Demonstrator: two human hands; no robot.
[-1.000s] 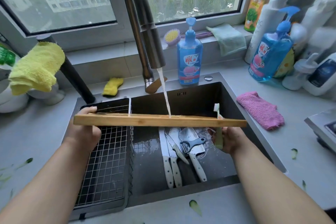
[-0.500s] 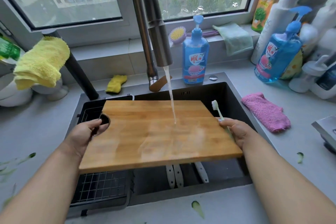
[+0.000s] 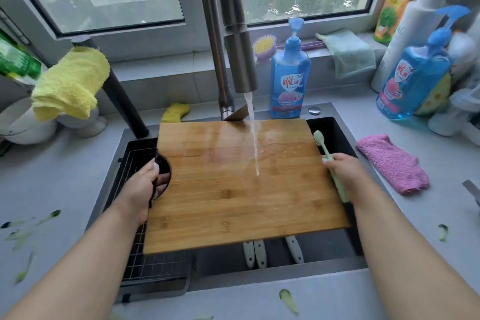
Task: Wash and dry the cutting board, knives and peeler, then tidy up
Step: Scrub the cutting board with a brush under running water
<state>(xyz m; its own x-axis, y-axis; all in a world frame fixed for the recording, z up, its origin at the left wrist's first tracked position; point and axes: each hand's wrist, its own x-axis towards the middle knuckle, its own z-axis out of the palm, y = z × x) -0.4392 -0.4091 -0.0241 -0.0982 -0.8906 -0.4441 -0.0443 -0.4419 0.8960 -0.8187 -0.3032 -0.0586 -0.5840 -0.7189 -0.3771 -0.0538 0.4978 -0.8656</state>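
Observation:
A wooden cutting board (image 3: 233,189) is held tilted over the dark sink (image 3: 335,132), its wet face toward me. Water runs from the steel tap (image 3: 233,41) onto its middle. My left hand (image 3: 141,187) grips the board's left edge at the round handle hole, fingers showing through it. My right hand (image 3: 342,171) holds the right edge together with a pale green toothbrush (image 3: 327,157), bristles pointing away. Three white knife handles (image 3: 259,253) stick out below the board's near edge; the blades and the peeler are hidden under it.
A wire drying rack (image 3: 145,262) fills the sink's left part. A pink cloth (image 3: 392,163) lies right of the sink, a yellow cloth (image 3: 70,83) hangs at left. Blue soap bottles (image 3: 289,78) and other bottles (image 3: 413,78) stand behind. Green peel scraps (image 3: 288,301) litter the counter.
The board went from edge-on to me to face-up under the stream, then lifted nearer, covering the knife blades and peeler. Both hands kept their hold.

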